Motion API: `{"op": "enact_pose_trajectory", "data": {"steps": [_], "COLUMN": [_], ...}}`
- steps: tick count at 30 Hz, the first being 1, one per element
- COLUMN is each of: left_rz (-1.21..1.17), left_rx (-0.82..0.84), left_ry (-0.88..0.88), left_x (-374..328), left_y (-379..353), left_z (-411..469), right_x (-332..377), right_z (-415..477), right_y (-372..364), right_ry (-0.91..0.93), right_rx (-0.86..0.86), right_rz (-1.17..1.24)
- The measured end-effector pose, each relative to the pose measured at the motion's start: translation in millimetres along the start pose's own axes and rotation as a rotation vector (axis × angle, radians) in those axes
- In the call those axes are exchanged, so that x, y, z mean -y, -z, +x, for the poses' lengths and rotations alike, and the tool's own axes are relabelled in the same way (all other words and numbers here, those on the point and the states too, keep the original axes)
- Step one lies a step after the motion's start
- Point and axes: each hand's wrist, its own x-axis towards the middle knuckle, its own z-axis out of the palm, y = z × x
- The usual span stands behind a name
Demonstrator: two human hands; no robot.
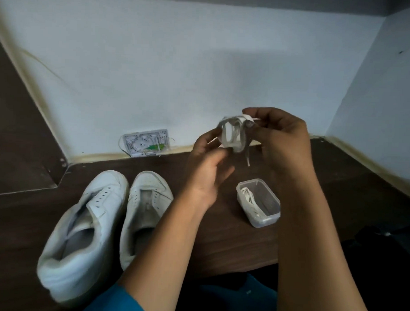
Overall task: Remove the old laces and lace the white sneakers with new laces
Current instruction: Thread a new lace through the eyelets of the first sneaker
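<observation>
Two white sneakers stand side by side on the dark floor, toes toward the wall, with no laces in their eyelets: the left sneaker [83, 230] and the right sneaker [145, 209]. Both hands are raised above the floor to the right of them. Between them is a coiled bundle of white lace [232, 135], one tip hanging down. My left hand [208, 164] pinches the bundle's lower left side. My right hand [281, 139] pinches its upper right side.
A small clear plastic box [259, 201] with another white lace inside sits on the floor below my hands. An open white wall box [146, 142] with wires sits at the skirting. Walls close in at the back and right. Dark cloth [382, 245] lies at the right.
</observation>
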Motion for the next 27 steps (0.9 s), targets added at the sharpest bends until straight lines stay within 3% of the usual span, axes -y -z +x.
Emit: {"op": "enact_pose_trajectory", "data": {"steps": [3,7,10,13,16,18,24,27], "left_rz": [-0.202,0.036,0.234,0.462,0.563,0.599,0.727,0.828], "left_rx": [0.015,-0.174,-0.207,-0.351,-0.471,-0.504,-0.571,-0.59], "left_ry": [-0.051,-0.159,-0.2,-0.21,-0.182,-0.183,-0.289,-0.194], "left_x": [-34.5,-69.2,-84.6,-94.8,-106.3,-115.0,-132.2,-135.1], "left_y": [17.0,55.9,93.5,133.7,165.6,183.6,215.7,232.5], "left_z": [-8.9,-19.5,-33.0,-43.8,-48.4,-49.8,-52.7,-55.5], "right_x": [1.9,-6.4,-18.6,-33.8,-43.9,-46.7,-53.0,-60.1], "right_z": [-11.0,-23.7,-33.8,-42.8,-45.2,-46.8,-57.2,-66.5], "right_y": [-22.7,-64.4,-97.9,-129.9,-149.8,-161.1,-204.9,-224.3], "right_ry": [-0.053,-0.087,-0.176,-0.238,-0.188,-0.136,-0.132,-0.126], "right_rx": [0.116,0.242,0.309,0.385,0.343,0.359,0.503,0.645], "right_rz": [0.123,0.214,0.303,0.202,0.017,-0.1,-0.079,-0.184]}}
